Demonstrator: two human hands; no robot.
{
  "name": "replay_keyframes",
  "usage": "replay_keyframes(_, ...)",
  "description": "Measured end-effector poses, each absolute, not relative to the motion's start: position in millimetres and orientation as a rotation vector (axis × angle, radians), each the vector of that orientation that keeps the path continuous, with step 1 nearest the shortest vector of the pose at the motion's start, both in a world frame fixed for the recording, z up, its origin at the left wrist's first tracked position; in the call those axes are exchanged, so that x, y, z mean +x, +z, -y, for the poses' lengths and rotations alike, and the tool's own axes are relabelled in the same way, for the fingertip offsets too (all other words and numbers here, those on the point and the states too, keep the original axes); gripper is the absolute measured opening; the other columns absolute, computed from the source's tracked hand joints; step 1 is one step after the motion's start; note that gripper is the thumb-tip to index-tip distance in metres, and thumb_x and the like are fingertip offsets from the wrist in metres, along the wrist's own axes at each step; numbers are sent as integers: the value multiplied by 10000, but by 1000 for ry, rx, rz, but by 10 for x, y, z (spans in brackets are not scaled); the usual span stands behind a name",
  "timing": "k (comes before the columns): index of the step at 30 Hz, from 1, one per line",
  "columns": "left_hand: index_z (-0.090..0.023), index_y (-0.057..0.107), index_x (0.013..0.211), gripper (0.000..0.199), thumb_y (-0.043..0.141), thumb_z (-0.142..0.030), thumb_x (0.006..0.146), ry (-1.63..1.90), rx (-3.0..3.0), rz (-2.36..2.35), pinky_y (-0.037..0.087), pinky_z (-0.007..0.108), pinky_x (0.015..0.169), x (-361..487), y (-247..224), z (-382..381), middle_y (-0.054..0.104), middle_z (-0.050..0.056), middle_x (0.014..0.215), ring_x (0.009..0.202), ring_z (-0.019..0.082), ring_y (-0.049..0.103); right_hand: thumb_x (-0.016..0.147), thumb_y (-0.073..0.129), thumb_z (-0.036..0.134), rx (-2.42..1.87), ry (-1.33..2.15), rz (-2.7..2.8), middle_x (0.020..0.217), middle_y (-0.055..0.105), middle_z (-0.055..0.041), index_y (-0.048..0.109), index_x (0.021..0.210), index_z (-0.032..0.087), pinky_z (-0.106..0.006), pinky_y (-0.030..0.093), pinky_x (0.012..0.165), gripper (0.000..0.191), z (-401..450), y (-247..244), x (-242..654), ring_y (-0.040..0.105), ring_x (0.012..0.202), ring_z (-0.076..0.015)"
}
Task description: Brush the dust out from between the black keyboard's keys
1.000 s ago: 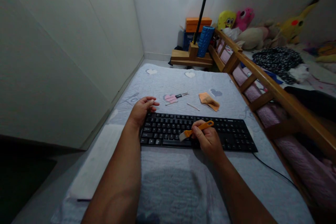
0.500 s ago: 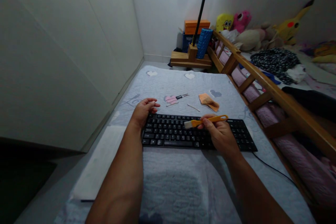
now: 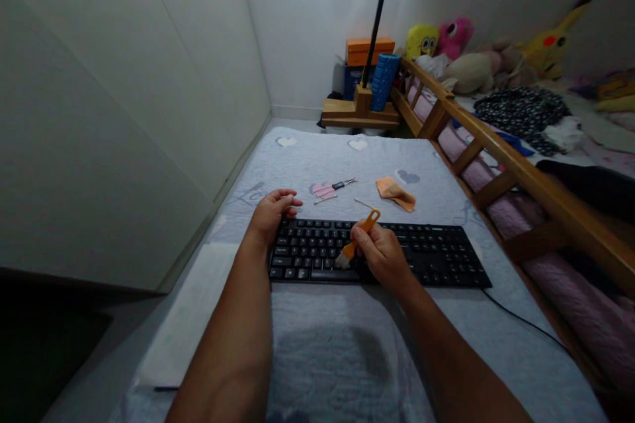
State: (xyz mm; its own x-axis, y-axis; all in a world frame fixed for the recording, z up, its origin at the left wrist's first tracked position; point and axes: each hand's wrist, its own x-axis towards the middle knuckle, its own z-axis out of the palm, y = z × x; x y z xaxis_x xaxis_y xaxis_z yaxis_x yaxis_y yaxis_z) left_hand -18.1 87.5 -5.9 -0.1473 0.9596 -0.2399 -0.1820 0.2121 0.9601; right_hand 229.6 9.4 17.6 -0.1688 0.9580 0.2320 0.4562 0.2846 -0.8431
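Brush (image 3: 350,250): over kbd (image 3: 436,258), L of center, bristles down near space bar (image 3: 333,274). Prob. light w/ stiff handle, soft bristles; grip handle approx. mid-length. Your R hand (image 3: 381,251) is closed round it. Your L hand (image 3: 269,213), part-curled at kbd's L end: can't tell if gripping. Kbd legends: too small to read.

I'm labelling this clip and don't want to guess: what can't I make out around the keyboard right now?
All in the head view:
Keyboard: some middle keys are covered by the right hand; right-end labels are too small and dark.
Its far left corner: behind the left hand.
Swab by the brush: near end hidden behind the handle.
Cable: far end lost past the sheet's edge.
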Motion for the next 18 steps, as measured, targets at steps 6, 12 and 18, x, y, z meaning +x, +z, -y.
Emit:
replay_keyframes(6,-154,625,904,292,741,-277,666,1237,851,-1309,385,197,521,-170,-48,-874,718,50,752,513,80,531,996,484,416,-1270,692,1694,742,681,-37,668,881,211,-323,490,711,298,-182,22,2352,649,734,-205)
replay_keyframes(12,-158,626,887,296,752,-296,657,1245,846,-1338,385,191,505,-151,-37,-874,715,39,728,507,80,529,986,542,391,-1279,544,1646,896,716,-61,723,933,230,-379,512,862,247,-236,-41,2372,668,898,-234)
replay_keyframes(18,-155,633,880,278,749,-282,661,1252,842,-1345,393,186,505,-142,-32,-872,718,35,721,498,73,525,993,528,399,-1286,571,1563,858,736,-46,720,954,234,-383,511,855,256,-218,30,2443,676,884,-233)
